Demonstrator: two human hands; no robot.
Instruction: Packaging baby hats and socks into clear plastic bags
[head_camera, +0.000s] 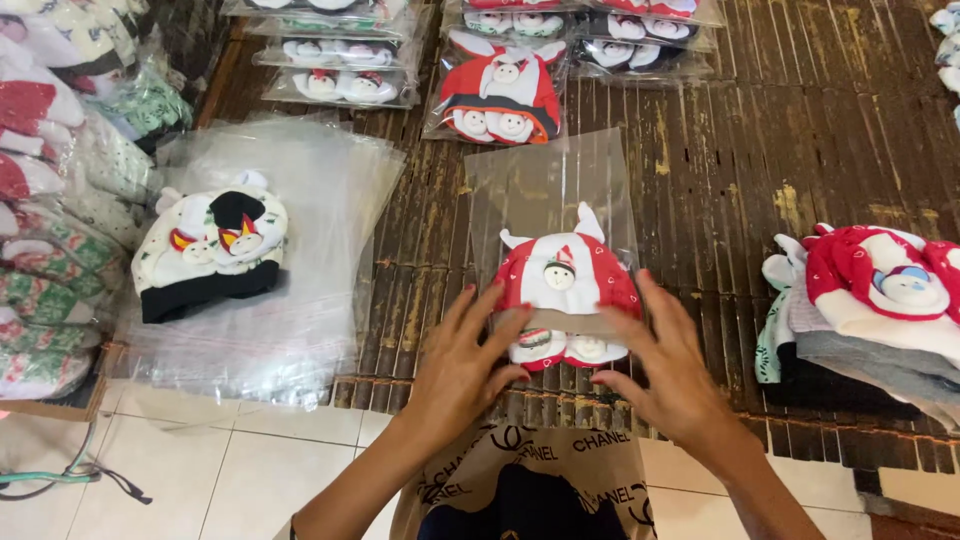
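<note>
A red and white baby hat set (565, 285) with snowman faces lies partly inside a clear plastic bag (550, 190) on the dark slatted mat (720, 180). My left hand (465, 355) presses on the set's lower left edge with fingers spread. My right hand (670, 370) holds the lower right edge, fingers over the bag's opening. Small matching booties (565, 350) stick out at the bottom between my hands.
A stack of clear bags (300, 300) lies at left with a white and black hat set (210, 250) on it. Bagged sets (495, 95) line the back. Loose hats (880, 290) pile at right; folded stock (50, 200) at far left.
</note>
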